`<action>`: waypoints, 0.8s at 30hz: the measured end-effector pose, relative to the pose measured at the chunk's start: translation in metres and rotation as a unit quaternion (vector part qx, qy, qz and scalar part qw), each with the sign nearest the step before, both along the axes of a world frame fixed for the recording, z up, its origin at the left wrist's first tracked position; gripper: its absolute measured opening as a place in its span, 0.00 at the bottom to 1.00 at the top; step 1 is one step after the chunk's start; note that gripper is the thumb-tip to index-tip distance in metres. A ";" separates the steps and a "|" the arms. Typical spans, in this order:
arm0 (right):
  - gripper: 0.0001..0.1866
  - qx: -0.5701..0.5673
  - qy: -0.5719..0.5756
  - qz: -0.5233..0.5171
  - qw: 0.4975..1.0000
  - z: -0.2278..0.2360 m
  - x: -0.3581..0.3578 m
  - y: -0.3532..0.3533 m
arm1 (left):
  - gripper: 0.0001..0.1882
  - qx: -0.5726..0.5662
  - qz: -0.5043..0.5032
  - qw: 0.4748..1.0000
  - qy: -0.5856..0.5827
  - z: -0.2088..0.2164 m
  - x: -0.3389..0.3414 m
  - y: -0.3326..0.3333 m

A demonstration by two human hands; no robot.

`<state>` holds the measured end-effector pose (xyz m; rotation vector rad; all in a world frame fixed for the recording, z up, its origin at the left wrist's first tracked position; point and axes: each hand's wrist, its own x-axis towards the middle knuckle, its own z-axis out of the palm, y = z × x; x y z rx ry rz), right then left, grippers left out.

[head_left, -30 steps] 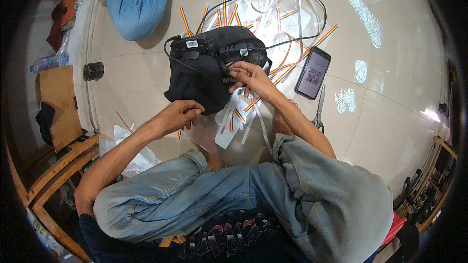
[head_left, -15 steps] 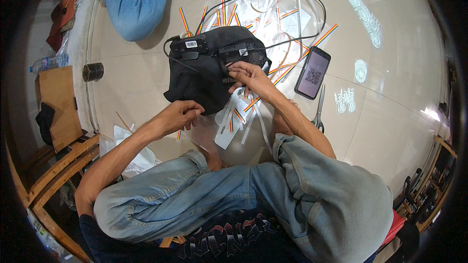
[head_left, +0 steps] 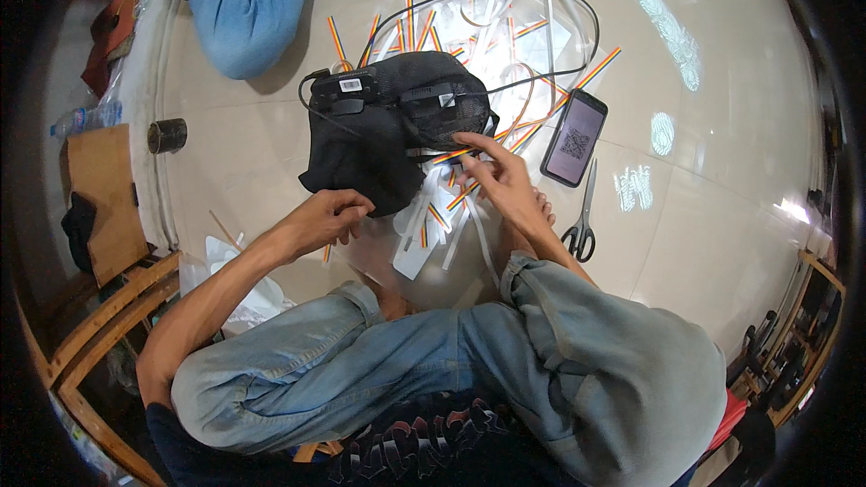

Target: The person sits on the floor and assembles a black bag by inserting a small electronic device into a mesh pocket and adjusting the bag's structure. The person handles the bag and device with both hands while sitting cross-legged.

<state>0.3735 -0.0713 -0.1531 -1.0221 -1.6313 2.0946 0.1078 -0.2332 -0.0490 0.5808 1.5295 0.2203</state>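
A black cap (head_left: 356, 158) with a mesh part lies on the floor in front of me, dark electronic boxes fixed on it and a black cable attached. At its near left edge my left hand (head_left: 329, 218) is curled, fingers and thumb drawn together; whatever they may pinch is hidden. My right hand (head_left: 501, 179) is by the cap's right side, its index finger and thumb apart. Close to those fingertips lies a rainbow-striped strip (head_left: 451, 157). White strips and a white paper piece (head_left: 415, 254) lie below the cap.
A phone (head_left: 575, 138) with a lit code and scissors (head_left: 582, 225) lie to the right. More striped strips and clear plastic spread behind the cap. A tape roll (head_left: 168, 135) stands left, near cardboard (head_left: 108, 203). Another person's knee (head_left: 248, 32) is at far left.
My right hand has moved off the cap's middle, rightward and toward me, and its fingers have spread. A striped strip now shows beside them. My left hand has hardly moved.
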 end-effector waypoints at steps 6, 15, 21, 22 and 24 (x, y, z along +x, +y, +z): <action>0.13 0.041 -0.095 -0.069 0.992 -0.033 0.054 -0.019 | 0.20 0.015 -0.011 1.000 0.002 0.002 0.000 0.003; 0.14 0.106 -0.123 -0.023 0.986 -0.040 0.052 -0.016 | 0.19 0.001 -0.010 1.000 0.002 0.004 0.002 0.008; 0.14 0.076 -0.099 -0.047 0.991 -0.047 0.053 -0.016 | 0.18 -0.001 -0.013 1.000 0.004 0.003 0.004 0.010; 0.14 0.075 -0.097 -0.051 0.991 -0.048 0.053 -0.016 | 0.18 -0.002 -0.016 1.000 0.005 0.004 0.004 0.012; 0.14 0.079 -0.098 -0.052 0.991 -0.046 0.052 -0.016 | 0.18 -0.002 -0.017 1.000 0.002 0.003 0.003 0.011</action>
